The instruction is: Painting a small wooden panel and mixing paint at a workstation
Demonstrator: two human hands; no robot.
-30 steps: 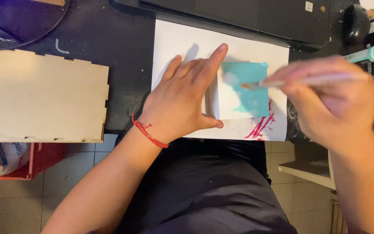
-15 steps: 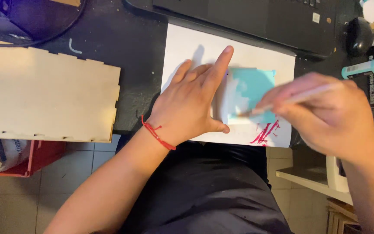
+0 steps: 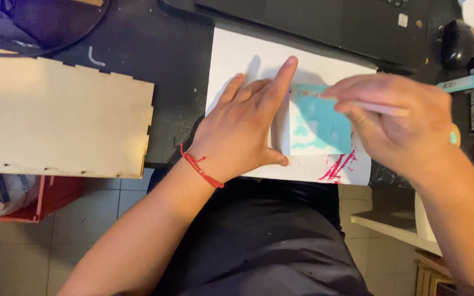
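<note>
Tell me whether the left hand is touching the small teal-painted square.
Touching. The head view shows the left hand pressed flat against the teal-painted square, forefinger along its left edge and thumb at its lower corner, with no gap visible.

You have one view only, from the camera on your head. It looks steeply down and slightly forward over your lap onto the near edge of the surface [image 3: 138, 33]. It sits close: your hands fill the middle, the surface's far edge is cut off, and floor tiles [image 3: 83, 219] show lower left.
</note>
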